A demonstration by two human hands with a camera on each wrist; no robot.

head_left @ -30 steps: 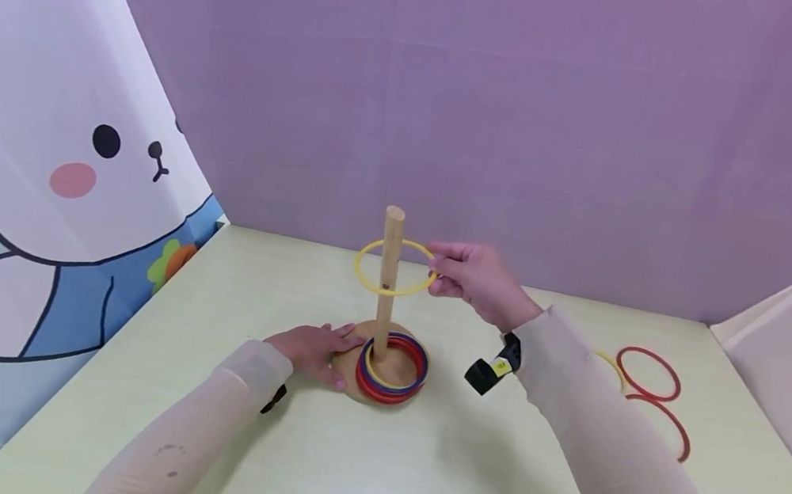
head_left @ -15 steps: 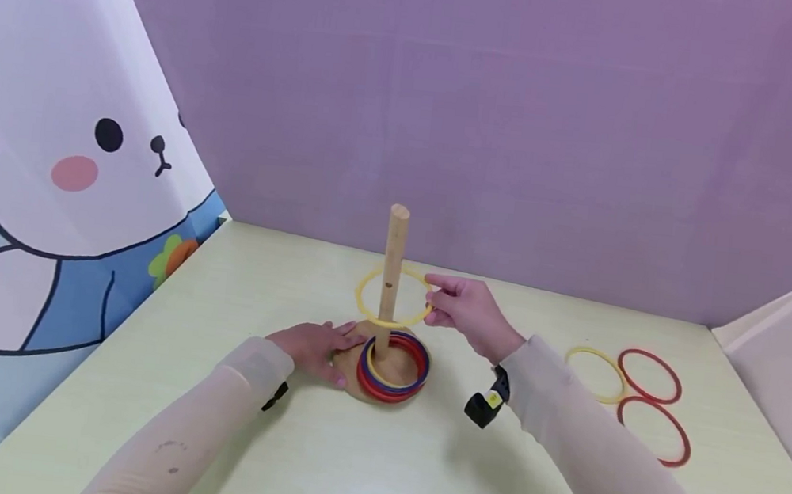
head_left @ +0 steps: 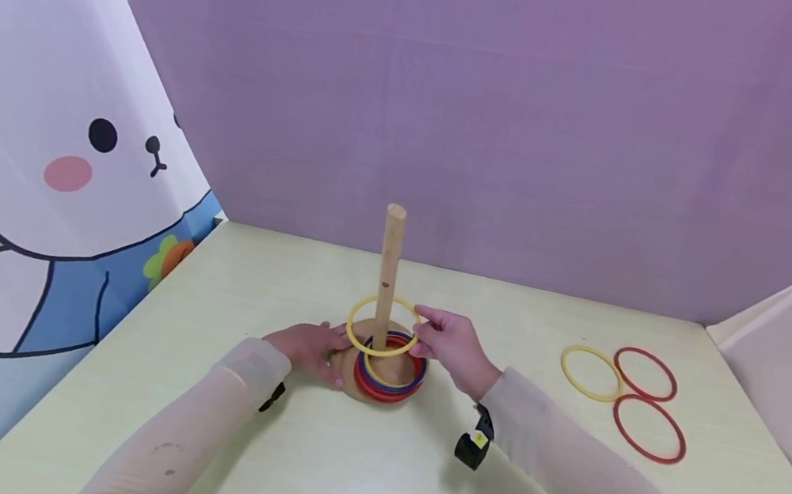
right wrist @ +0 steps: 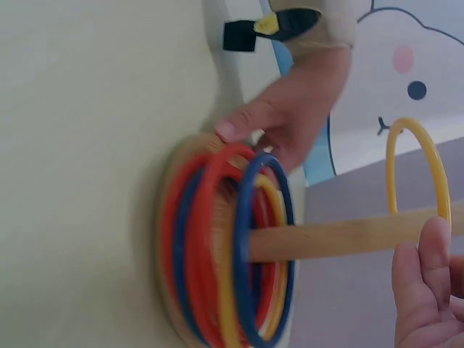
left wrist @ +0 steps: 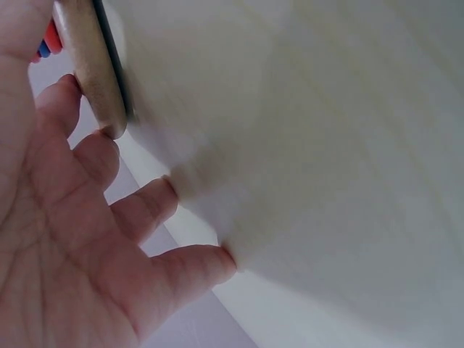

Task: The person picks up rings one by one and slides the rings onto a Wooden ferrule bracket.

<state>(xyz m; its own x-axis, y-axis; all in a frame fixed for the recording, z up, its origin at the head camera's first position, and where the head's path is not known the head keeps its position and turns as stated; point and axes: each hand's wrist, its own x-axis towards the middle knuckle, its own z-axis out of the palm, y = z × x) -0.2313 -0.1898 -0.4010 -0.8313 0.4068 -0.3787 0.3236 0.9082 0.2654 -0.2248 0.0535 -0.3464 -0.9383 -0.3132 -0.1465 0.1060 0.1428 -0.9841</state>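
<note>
A wooden peg (head_left: 389, 278) rises from a round wooden base (head_left: 345, 365). Several red, blue and yellow rings (head_left: 387, 392) lie stacked around its foot. My right hand (head_left: 456, 351) pinches a yellow ring (head_left: 360, 345) by its right side. That ring encircles the peg above the stack, touching neither base nor table; the right wrist view shows the same ring (right wrist: 440, 170) around the peg. My left hand (head_left: 307, 350) rests at the base's left edge with fingers spread. In the left wrist view, some fingertips (left wrist: 109, 138) touch the base's rim (left wrist: 94, 72) and others meet the tabletop.
To the right on the pale table (head_left: 318, 462) lie a yellow ring (head_left: 572, 385) and two red rings (head_left: 672, 385), close together. A purple cloth backdrop (head_left: 522, 132) stands behind the table. A printed cartoon cloth (head_left: 32, 85) hangs at the left.
My right hand has lowered the yellow ring along the peg, from about mid-height to just above the stack. My left hand has stayed at the base.
</note>
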